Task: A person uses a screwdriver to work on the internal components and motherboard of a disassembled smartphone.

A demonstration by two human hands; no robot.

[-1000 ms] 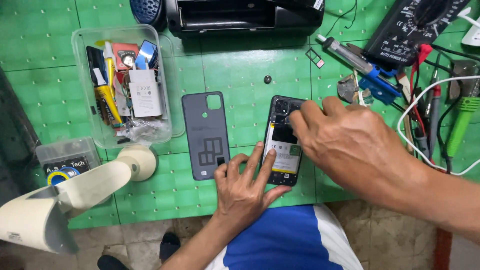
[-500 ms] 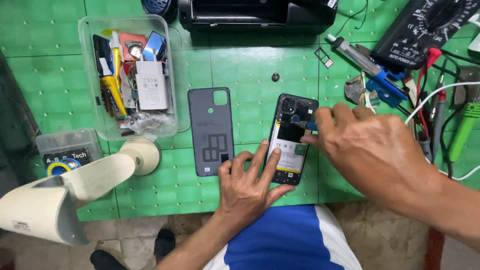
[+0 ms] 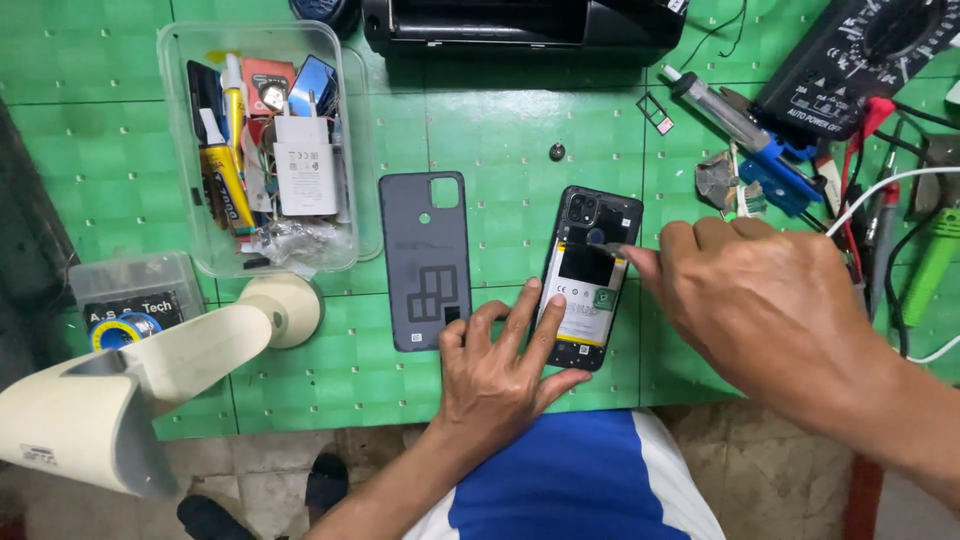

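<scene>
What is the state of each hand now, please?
Left hand: open, fingers pressing the opened phone flat.
Right hand: pinched at the phone's upper part; whether it holds a tool cannot be told.

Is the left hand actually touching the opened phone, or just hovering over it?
Touching. In the head view, the left hand has its fingertips pressed flat on the lower part of the opened phone, with no gap showing.
</scene>
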